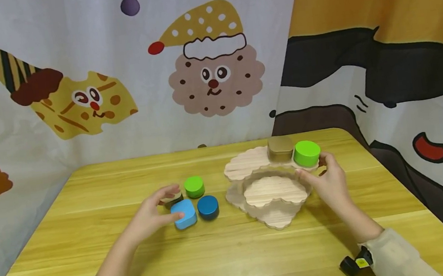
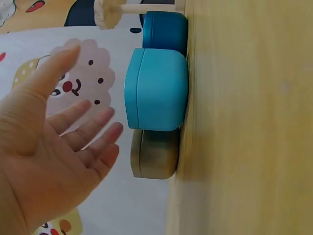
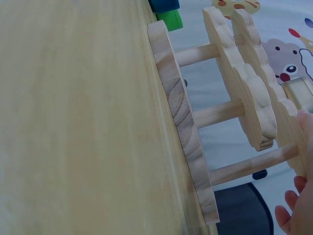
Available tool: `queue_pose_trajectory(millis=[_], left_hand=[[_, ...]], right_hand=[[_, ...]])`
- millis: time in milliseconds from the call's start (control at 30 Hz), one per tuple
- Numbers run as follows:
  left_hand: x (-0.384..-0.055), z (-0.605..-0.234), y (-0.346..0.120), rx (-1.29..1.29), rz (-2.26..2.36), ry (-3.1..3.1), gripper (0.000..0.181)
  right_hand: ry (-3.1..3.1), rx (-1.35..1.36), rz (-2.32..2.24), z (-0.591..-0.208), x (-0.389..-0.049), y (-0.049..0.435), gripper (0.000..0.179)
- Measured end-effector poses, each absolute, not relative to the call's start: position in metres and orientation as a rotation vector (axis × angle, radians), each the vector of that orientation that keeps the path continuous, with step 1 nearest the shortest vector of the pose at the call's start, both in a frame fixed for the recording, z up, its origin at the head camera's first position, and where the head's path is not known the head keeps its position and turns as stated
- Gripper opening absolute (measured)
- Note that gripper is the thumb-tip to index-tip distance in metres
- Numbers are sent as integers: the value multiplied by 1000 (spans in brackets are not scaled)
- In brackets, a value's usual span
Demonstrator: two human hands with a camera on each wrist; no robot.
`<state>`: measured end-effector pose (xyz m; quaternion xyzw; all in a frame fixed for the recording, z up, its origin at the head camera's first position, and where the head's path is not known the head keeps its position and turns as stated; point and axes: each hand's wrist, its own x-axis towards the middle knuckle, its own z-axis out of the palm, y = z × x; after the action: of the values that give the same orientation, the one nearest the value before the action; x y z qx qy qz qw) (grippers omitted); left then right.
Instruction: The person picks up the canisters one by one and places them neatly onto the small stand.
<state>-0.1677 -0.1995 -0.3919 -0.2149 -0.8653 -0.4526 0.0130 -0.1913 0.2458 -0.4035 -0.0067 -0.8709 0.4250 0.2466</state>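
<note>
Tiered wooden stand (image 1: 274,191) bears gold tin (image 1: 280,149) and green tin (image 1: 307,153) on upper tier; tins' contents hidden. Right grip (image 1: 330,178) pinches upper tier's edge, beside green tin. Left grip (image 1: 152,215) loose, fingers spread; light-blue tin (image 1: 184,215) just beside it on table (image 1: 240,263), near dark-blue tin (image 1: 208,208).

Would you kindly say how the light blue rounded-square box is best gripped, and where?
I'd pinch the light blue rounded-square box by its left and right walls, below the seam, with the left hand coming from above. It sits flat; the brown rounded box crowds its far side, while the dark blue round box seems to leave a slight gap.
</note>
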Motion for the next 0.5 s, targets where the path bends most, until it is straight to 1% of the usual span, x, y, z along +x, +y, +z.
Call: queue_pose_trajectory(millis=[100, 300, 500], left_hand=[[-167, -395, -203, -664, -1406, -2722, 69], [-166, -399, -206, -656, -1394, -2788, 61], [-169, -402, -207, -670, -1408, -2817, 61]], right_hand=[[-2372, -15, 1158, -404, -191, 246, 65], [-2373, -15, 1165, -405, -192, 246, 65], [-2374, -17, 1166, -404, -192, 246, 66]])
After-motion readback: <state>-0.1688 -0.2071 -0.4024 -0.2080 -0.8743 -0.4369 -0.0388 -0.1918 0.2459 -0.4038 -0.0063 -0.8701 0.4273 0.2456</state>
